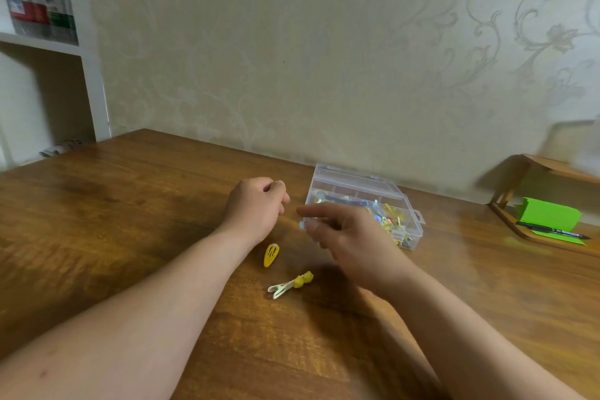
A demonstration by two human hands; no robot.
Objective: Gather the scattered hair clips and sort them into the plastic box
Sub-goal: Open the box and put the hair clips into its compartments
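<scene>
A clear plastic box (328,177) with several coloured hair clips inside sits on the wooden table by the wall. My right hand (350,237) hovers just left of the box and pinches a small light-blue clip (302,225) between thumb and fingers. Further left, my left hand (256,204) is curled into a loose fist above the table; nothing shows in it. A yellow snap clip (271,255) lies on the table below my left hand. A white clip with a yellow bow (292,284) lies a little nearer to me.
A wooden tray (506,221) with green paper (548,214) and a black pen (552,231) stands at the right. A white shelf unit (94,81) stands beyond the table's far left corner. The patterned wall runs close behind the box.
</scene>
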